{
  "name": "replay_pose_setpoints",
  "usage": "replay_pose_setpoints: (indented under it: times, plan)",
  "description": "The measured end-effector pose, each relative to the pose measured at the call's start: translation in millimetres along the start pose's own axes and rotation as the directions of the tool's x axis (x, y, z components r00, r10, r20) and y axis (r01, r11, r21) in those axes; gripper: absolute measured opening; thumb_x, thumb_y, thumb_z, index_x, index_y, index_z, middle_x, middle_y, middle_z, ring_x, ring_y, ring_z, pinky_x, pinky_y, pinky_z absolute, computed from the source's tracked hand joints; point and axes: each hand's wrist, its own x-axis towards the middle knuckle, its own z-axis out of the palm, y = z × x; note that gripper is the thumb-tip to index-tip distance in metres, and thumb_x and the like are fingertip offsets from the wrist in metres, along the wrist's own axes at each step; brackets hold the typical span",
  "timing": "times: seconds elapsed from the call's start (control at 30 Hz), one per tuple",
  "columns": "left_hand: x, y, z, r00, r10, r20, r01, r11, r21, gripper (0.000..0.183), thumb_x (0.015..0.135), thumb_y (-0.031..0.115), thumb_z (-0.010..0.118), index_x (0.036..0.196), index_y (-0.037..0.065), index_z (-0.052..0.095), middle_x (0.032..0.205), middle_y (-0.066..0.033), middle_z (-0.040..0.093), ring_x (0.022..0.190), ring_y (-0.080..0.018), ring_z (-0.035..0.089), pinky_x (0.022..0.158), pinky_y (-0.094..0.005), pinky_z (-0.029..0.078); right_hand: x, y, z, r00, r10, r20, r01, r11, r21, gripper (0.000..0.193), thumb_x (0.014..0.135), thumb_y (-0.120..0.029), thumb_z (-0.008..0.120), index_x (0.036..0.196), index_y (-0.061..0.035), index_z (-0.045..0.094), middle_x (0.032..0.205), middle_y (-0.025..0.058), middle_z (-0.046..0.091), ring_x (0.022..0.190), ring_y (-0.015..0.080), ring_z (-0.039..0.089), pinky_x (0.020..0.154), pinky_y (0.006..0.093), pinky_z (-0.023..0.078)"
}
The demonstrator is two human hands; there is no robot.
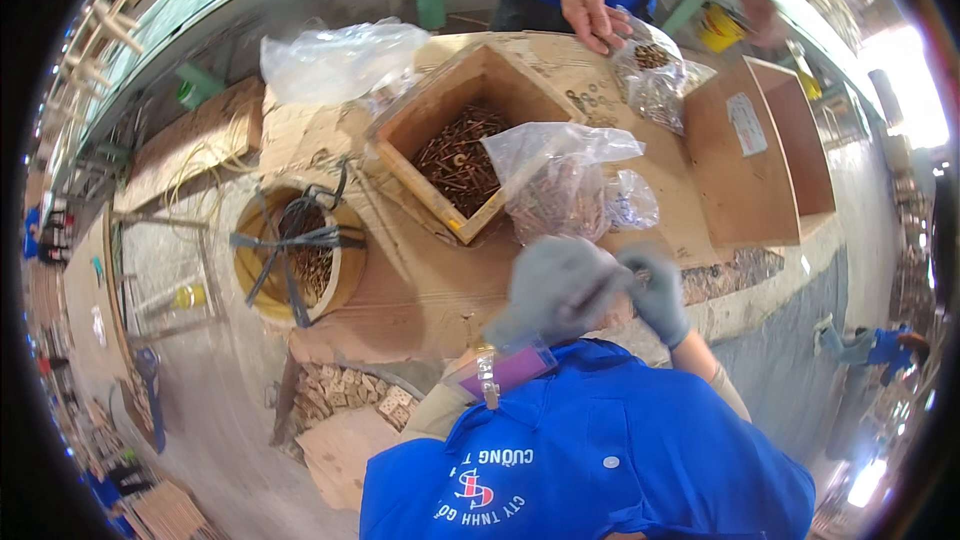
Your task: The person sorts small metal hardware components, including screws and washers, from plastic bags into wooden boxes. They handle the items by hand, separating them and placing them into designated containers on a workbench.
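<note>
My left hand (562, 285) and my right hand (652, 290), both in grey gloves, meet close to my chest at the table's near edge. The left is smeared by motion, so its fingers cannot be read. Curled fingers on the right hide whatever may be in them. Just beyond lies a clear plastic bag (565, 190) of small hardware, draped partly against an open wooden box (530, 90). Inside that box is a heap of brownish screws or bolts (460, 160) with a ring-shaped piece on top. A smaller clear bag (632, 200) rests beside the first.
A yellowish bucket (350, 265) with dark straps holds more hardware at left. Crumpled plastic (340, 60) lies far left; another wooden box (735, 160) stands right. Across the table (640, 155), a co-worker's hand (590, 10) is beside a bag of hardware (650, 80). Wood pieces (335, 395) lie below.
</note>
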Motion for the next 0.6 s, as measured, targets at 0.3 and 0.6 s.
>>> replay_pose_setpoints:
  times: [0.3,0.6]
  plan:
    - [16,-10,-16,0.980,-0.179,-0.092,0.190,0.973,0.130,0.042,0.072,0.003,0.066,0.112,0.004,0.053,0.115,-0.0163,0.051,0.079,-0.0267,0.060,0.065,-0.0318,0.050,64,110,-18,0.953,0.218,-0.209,-0.291,0.849,-0.441,0.039,0.075,-0.030,0.066,0.101,-0.0022,0.059,0.104,0.0169,0.059,0.082,0.0312,0.059,0.074,0.0361,0.046]
    - [-34,-15,-19,0.895,-0.408,0.183,0.427,0.900,-0.085,0.022,0.079,0.005,0.061,0.100,0.001,0.058,0.093,-0.0108,0.061,0.077,-0.0206,0.059,0.067,-0.0277,0.048,38,117,-69,0.853,0.480,-0.205,-0.419,0.864,0.281,0.022,0.084,-0.022,0.059,0.087,-0.0006,0.063,0.071,0.0002,0.058,0.065,0.0082,0.049,0.059,0.0236,0.041]
